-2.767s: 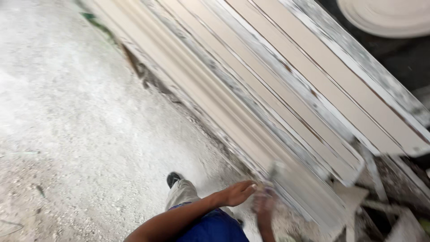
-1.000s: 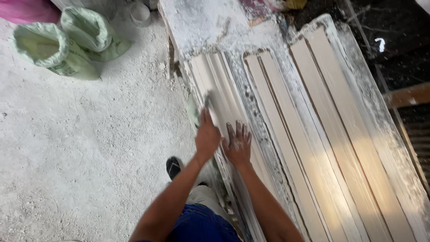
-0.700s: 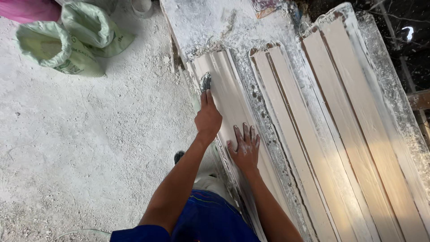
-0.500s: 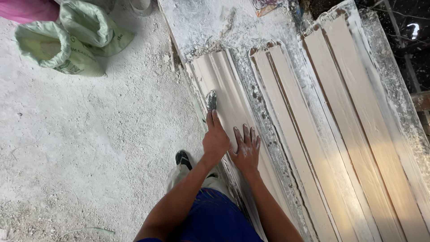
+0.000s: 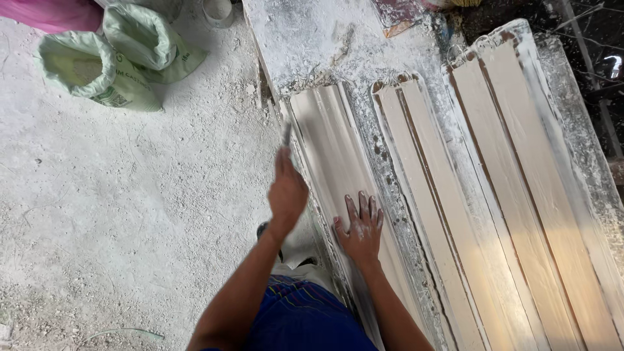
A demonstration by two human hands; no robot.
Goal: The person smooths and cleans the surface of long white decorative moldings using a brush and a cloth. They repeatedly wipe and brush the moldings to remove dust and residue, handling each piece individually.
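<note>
left hand (image 5: 287, 190) closed round a thin tool (image 5: 286, 133), right hand (image 5: 361, 227) flat on moulding (image 5: 331, 149); green sacks (image 5: 97, 75) far left

**Sacks and a pot at the far left**

At your far left, two pale green sacks (image 5: 120, 55) lie on the dusty floor, open and slumped, with dark printed labels. A pink bag (image 5: 55, 13) sits behind them. A small white container (image 5: 218, 11) stands just right.

A rough grey concrete floor (image 5: 117, 214), dusted white, fills the left. At far left lie green woven sacks (image 5: 97, 58) beside pink cloth (image 5: 52, 13). The plaster-crusted counter (image 5: 312, 39) runs along the right, with dark ground beyond.
</note>
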